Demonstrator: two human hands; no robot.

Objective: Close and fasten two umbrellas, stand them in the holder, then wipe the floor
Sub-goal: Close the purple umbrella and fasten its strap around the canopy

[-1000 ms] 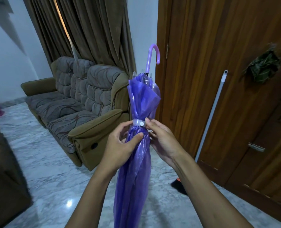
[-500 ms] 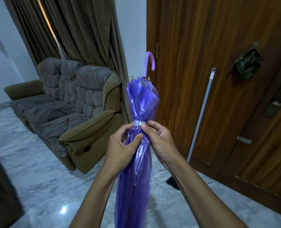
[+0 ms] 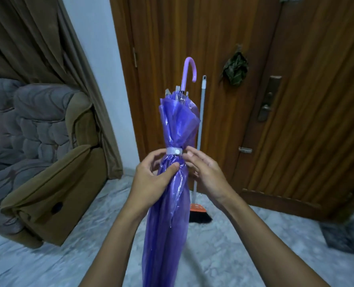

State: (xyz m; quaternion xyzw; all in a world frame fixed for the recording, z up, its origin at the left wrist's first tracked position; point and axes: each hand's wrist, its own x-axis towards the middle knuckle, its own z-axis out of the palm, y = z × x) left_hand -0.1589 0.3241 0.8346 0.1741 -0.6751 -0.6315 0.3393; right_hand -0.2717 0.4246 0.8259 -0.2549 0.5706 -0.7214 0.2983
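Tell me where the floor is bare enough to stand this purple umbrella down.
Bare marble floor lies between the sofa armrest and the umbrella, and to the right between the broom head and a blurred dark object near the door. It is crowded by the door, where the broom leans. No holder is in view.

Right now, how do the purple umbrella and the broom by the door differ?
The purple umbrella is held upright in the left hand, while the broom leans against the wooden door. The umbrella ends in a curved hook handle; the broom's pole is straight. The umbrella is wrapped with a white strap; the broom is untouched. Both stand upright.
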